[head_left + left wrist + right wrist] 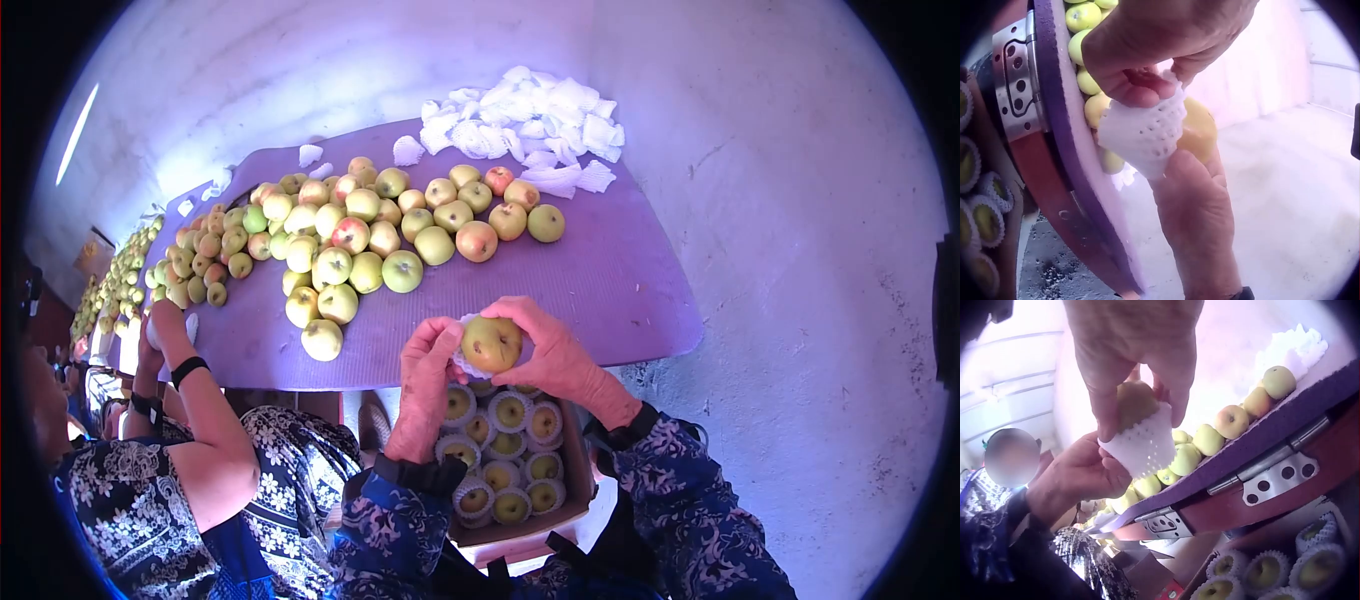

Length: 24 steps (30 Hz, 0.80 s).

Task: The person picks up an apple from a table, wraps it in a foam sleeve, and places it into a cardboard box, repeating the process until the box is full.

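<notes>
A yellow-green apple [491,345] with a brown mark is held between both hands, above the near edge of the purple table. White foam netting [1147,128] covers part of the apple, its far end bare in the left wrist view. My left hand [428,375] pinches the edge of the netting between thumb and fingers. My right hand [555,350] grips the apple itself, thumb on one side and fingers on the other. Below the hands, a cardboard box [576,470] holds several apples in foam nets.
A long heap of loose apples [402,271] spreads over the purple table [620,290]. White foam nets [540,110] are piled at the back. On the left another person [210,450] in a flowered garment sits at the table. A pale wall [790,250] rises on the right.
</notes>
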Tool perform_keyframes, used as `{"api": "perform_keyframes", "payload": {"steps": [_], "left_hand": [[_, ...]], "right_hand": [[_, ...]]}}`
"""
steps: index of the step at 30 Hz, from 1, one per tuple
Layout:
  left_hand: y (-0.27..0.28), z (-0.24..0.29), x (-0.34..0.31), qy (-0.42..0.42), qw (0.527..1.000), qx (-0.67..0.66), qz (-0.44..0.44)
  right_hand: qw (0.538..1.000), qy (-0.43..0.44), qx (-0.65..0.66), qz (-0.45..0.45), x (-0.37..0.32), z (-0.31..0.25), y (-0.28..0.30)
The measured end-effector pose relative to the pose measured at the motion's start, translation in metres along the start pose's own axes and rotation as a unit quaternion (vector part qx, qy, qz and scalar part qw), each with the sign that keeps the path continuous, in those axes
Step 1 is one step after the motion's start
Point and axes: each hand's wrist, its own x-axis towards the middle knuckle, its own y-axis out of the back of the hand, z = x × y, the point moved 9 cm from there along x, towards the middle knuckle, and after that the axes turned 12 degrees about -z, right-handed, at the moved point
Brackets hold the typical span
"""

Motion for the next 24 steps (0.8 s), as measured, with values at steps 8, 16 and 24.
{"api": "perform_keyframes", "payload": {"steps": [8, 16, 24], "left_hand": [[-0.013, 0.007, 0.004, -0.033, 0.967, 0.248, -0.038], [-0.035, 0.004, -0.002, 0.059, 0.987, 0.086, -0.122], [-0.037, 0.018, -0.002, -0.03, 0.995, 0.041, -0.084]], "right_hand": [[0.994, 0.017, -0.104, 0.003, -0.002, 0.002, -0.001], [0.991, 0.067, -0.106, 0.038, -0.003, -0.014, 0.007], [0.99, -0.11, 0.048, 0.069, -0.007, 0.021, 0.016]]}}
